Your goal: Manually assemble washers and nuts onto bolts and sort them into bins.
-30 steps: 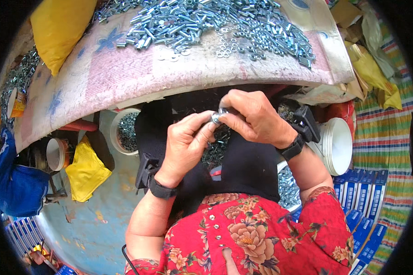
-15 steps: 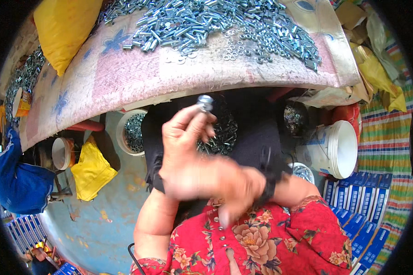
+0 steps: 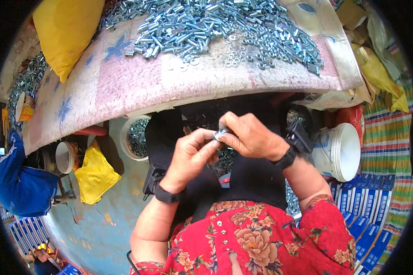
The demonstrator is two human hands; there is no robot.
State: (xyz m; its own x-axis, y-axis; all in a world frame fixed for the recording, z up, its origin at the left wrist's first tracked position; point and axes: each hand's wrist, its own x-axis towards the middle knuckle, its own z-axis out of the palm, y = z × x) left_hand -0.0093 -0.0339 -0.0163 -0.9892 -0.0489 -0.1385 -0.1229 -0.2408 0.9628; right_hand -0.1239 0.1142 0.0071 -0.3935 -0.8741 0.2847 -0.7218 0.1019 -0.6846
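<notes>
In front of my chest, both hands meet at a small shiny metal fastener [image 3: 220, 134] with a round, washer-like end; the fingers cover most of it. My left hand [image 3: 188, 155] pinches it from the left between thumb and forefinger. From the right, the thumb and bent fingers of my right hand [image 3: 253, 137] are closed on the same piece. Below the hands, dark metal pieces [image 3: 225, 158] lie in my lap area, partly hidden. Beyond, the cloth-covered table [image 3: 137, 82] carries a heap of silvery tubes [image 3: 188, 30] and loose washers [image 3: 234, 57].
A bucket of small parts [image 3: 137, 137] stands left of my legs, near a yellow sack [image 3: 96, 174]. To the right are a white bucket [image 3: 346, 151] lying tilted and blue boxes [image 3: 365, 197]. A person in blue [image 3: 25, 183] sits at far left.
My right hand, blurred low across my left wrist before, has risen to the fastener. My left hand has lowered slightly, and both hands now grip the piece together.
</notes>
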